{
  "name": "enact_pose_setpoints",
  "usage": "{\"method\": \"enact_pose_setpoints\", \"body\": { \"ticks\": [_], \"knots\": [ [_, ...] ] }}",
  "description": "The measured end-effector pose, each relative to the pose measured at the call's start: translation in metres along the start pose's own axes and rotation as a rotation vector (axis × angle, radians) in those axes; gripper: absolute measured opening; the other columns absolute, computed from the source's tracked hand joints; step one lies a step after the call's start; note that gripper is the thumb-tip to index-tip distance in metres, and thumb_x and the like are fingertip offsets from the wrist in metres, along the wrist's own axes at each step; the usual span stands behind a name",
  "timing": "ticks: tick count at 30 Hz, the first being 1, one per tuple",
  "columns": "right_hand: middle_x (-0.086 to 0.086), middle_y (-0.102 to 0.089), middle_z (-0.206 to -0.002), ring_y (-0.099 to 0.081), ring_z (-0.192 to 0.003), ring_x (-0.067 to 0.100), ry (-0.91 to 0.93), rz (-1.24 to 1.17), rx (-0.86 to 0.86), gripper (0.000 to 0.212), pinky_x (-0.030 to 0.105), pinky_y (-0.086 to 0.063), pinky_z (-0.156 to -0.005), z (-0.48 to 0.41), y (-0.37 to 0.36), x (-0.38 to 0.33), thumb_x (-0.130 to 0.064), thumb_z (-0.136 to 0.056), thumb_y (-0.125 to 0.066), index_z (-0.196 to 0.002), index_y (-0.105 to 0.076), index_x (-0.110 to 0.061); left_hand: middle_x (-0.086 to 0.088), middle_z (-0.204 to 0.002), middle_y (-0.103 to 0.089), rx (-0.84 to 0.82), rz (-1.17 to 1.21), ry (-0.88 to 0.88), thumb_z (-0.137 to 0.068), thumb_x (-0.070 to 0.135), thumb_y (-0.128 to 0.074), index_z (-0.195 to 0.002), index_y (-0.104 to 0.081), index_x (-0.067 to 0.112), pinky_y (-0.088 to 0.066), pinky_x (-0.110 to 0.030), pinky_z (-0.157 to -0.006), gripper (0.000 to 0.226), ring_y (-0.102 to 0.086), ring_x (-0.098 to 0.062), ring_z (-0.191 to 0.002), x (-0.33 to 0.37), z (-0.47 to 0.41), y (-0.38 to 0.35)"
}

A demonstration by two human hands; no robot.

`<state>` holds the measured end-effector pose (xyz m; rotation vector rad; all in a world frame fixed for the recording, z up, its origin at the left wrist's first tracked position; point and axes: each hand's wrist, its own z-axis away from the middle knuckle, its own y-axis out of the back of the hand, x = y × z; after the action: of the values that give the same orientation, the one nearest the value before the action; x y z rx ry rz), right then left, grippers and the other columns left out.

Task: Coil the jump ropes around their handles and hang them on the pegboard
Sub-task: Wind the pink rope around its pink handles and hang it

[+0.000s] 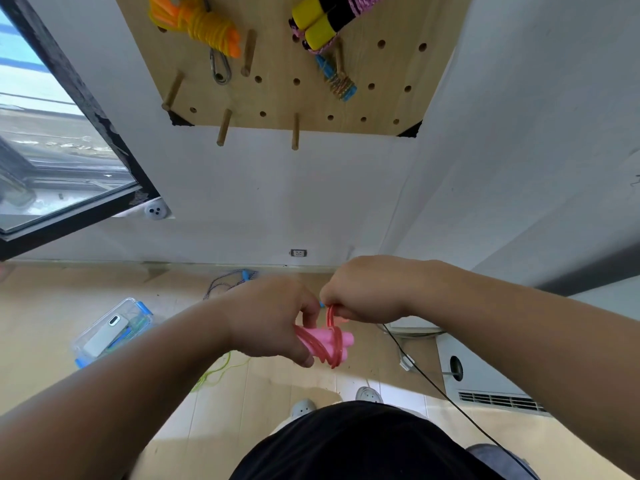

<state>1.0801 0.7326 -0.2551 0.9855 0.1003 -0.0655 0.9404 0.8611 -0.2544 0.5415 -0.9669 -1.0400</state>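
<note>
Left hand (273, 320) clamps paired pink plastic jump-rope handles (329, 339) at waist height, below the wooden pegboard (287, 95). Right hand (367, 294) pinches a red cord loop (330, 315) over them. Risk: slack in that pinch lets the wraps slide off the handle ends.

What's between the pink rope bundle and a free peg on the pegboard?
Nothing visible. The pink jump rope is held in both hands, left hand and right hand, in open air below the pegboard. Bare pegs along its lower edge are unobstructed.
</note>
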Motion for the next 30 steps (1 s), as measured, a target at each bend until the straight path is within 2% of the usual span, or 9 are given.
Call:
{"method": "enact_pose_setpoints", "body": {
  "ticks": [6, 9, 11, 13, 16, 22, 24, 27, 30],
  "knots": [
    [0.002, -0.054, -0.074, -0.055, -0.069, 0.026, -0.164, 0.001, 0.113, 0.015, 0.032, -0.039, -0.057, -0.001, 0.006, -0.009, -0.018, -0.096, -0.05, -0.087, -0.061, -0.014, 0.018, -0.083, -0.051, 0.199, -0.013, 0.147, -0.067, 0.057, -0.081, -0.098, -0.065, 0.038, -0.043, -0.027, -0.065, 0.039, -0.056, -0.008, -0.084, -0.007, -0.009, -0.005],
    [-0.001, -0.052, -0.073, -0.056, -0.07, 0.025, -0.246, -0.129, 0.221, 0.024, 0.033, -0.041, -0.058, 0.003, 0.008, -0.018, -0.03, -0.1, -0.048, -0.08, -0.053, -0.018, 0.018, -0.082, -0.056, 0.343, 0.112, 0.233, -0.063, 0.054, -0.081, -0.088, -0.066, 0.037, -0.047, -0.028, -0.062, 0.034, -0.061, -0.011, -0.08, -0.013, -0.019, -0.006],
    [-0.003, -0.048, -0.075, -0.054, -0.073, 0.026, -0.277, -0.207, 0.296, 0.017, 0.035, -0.039, -0.061, 0.007, 0.005, -0.025, -0.024, -0.1, -0.045, -0.083, -0.048, -0.021, 0.014, -0.082, -0.062, 0.417, 0.192, 0.28, -0.063, 0.051, -0.083, -0.082, -0.063, 0.036, -0.053, -0.03, -0.064, 0.03, -0.064, -0.014, -0.076, -0.013, -0.026, -0.007],
    [-0.002, -0.053, -0.085, -0.056, -0.081, 0.028, -0.312, -0.239, 0.418, 0.014, 0.036, -0.041, -0.065, 0.013, -0.003, -0.028, -0.014, -0.099, -0.042, -0.103, -0.053, -0.02, 0.01, -0.08, -0.065, 0.5, 0.331, 0.331, -0.065, 0.046, -0.087, -0.081, -0.066, 0.033, -0.055, -0.032, -0.062, 0.029, -0.065, -0.015, -0.069, -0.012, -0.03, -0.008],
    [-0.001, -0.063, -0.115, -0.061, -0.1, 0.025, -0.348, -0.393, 0.625, 0.045, 0.041, -0.05, -0.082, 0.026, -0.022, -0.024, -0.015, -0.103, -0.041, -0.145, -0.046, -0.031, -0.003, -0.072, -0.071, 0.579, 0.708, 0.301, -0.059, 0.038, -0.092, -0.073, -0.07, 0.031, -0.046, -0.034, -0.055, 0.026, -0.06, -0.017, -0.055, -0.014, -0.032, -0.01],
    [0.0, -0.069, -0.088, -0.064, -0.069, 0.027, -0.371, -0.105, 0.882, 0.036, 0.036, -0.05, -0.05, 0.04, -0.047, -0.016, -0.006, -0.082, -0.067, -0.116, -0.063, -0.018, -0.032, -0.075, -0.067, 0.505, 1.203, 0.254, -0.071, 0.015, -0.09, -0.088, -0.057, -0.002, -0.038, -0.027, -0.047, 0.041, -0.057, -0.026, -0.055, -0.002, -0.026, -0.015],
    [0.0, -0.072, -0.094, -0.066, -0.072, 0.025, -0.345, -0.107, 0.963, 0.038, 0.035, -0.052, -0.052, 0.04, -0.048, -0.014, -0.006, -0.083, -0.07, -0.119, -0.063, -0.018, -0.03, -0.076, -0.069, 0.486, 1.31, 0.249, -0.072, 0.015, -0.09, -0.087, -0.055, -0.004, -0.043, -0.029, -0.049, 0.042, -0.06, -0.03, -0.057, -0.001, -0.025, -0.013],
    [-0.01, -0.068, -0.087, -0.061, -0.071, 0.013, -0.355, -0.441, 1.038, 0.017, 0.031, -0.05, -0.059, 0.045, -0.041, -0.018, -0.024, -0.096, -0.057, -0.112, -0.057, -0.031, -0.027, -0.076, -0.069, 0.441, 1.446, 0.195, -0.063, 0.018, -0.094, -0.074, -0.056, 0.007, -0.045, -0.033, -0.055, 0.042, -0.061, -0.032, -0.06, -0.002, -0.021, -0.009],
    [-0.005, -0.065, -0.076, -0.06, -0.07, 0.013, -0.31, -0.95, 1.04, 0.01, 0.025, -0.047, -0.065, 0.05, -0.034, -0.023, -0.024, -0.097, -0.059, -0.098, -0.063, -0.033, -0.031, -0.08, -0.066, 0.377, 1.577, 0.105, -0.059, 0.025, -0.09, -0.073, -0.054, 0.007, -0.047, -0.036, -0.058, 0.042, -0.062, -0.034, -0.06, -0.003, -0.016, -0.008]
  ]
}}
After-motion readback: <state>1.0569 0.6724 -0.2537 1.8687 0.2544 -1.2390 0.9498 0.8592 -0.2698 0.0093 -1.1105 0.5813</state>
